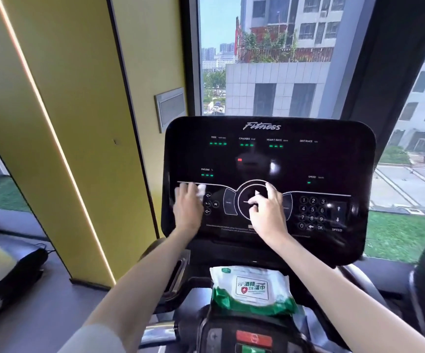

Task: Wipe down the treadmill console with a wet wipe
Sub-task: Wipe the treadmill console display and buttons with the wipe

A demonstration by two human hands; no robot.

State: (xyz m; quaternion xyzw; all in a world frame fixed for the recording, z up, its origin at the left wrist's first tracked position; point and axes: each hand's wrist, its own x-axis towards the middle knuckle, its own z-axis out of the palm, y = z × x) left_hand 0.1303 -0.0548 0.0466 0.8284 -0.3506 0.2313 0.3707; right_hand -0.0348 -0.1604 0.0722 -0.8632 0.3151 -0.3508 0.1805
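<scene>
White wet wipe [201,190] shows as a small crumpled patch under the fingertips of the left hand [187,207], which lies flat and spread, pressing it onto the lower left of the treadmill console [267,159], just beside the volume and playback icons. Most of the wipe is hidden beneath the palm, and motion blur smears both hand and wipe, so its full extent is hard to make out. The right hand [267,212] holds nothing: its fingers are loosely curled and apart, tips touching the round play button [256,200] at the console's centre. Part of that button and the pad to its right are covered by this hand. Right of it on the console sits the number keypad [312,212]. Below the console, on the treadmill's ledge, lies a green-and-white wipes packet [250,289]. Lower still, a red button is cut off by the frame edge. Behind the console a window [270,59] shows buildings, and a yellow wall panel [74,110] stands to the console's left.
</scene>
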